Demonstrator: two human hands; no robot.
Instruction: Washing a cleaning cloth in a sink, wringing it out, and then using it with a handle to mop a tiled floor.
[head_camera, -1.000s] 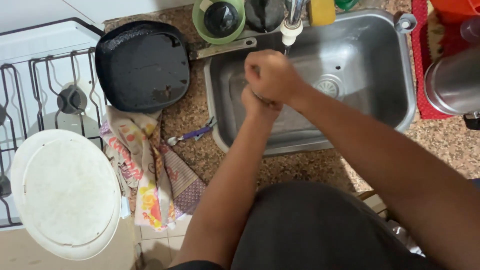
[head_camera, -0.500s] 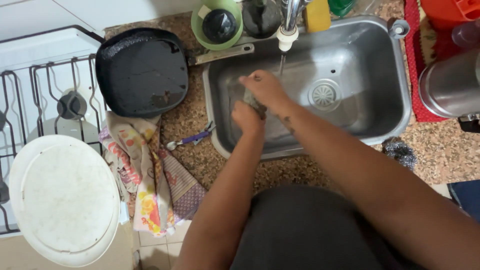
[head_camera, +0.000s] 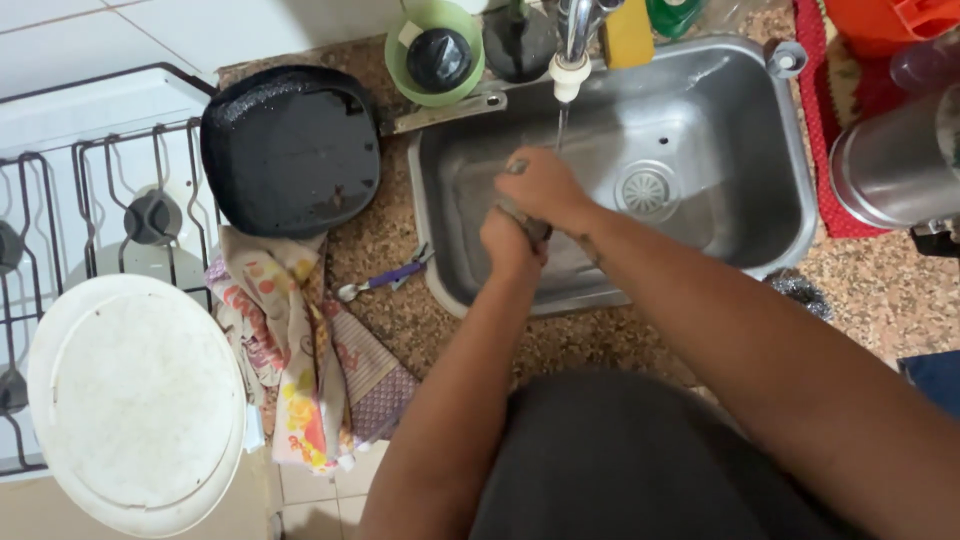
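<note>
A small dark scrubber (head_camera: 533, 226) is squeezed between the left hand (head_camera: 508, 243) and the right hand (head_camera: 543, 187), pressed together over the sink (head_camera: 760, 150), under the tap (head_camera: 570, 60).

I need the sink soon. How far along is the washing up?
Done: the sink shows no dishes. In hand: both hands, left hand and right hand, squeeze a dark scrubber under the running tap. Left: the black pan and a spoon wait on the counter.
</note>
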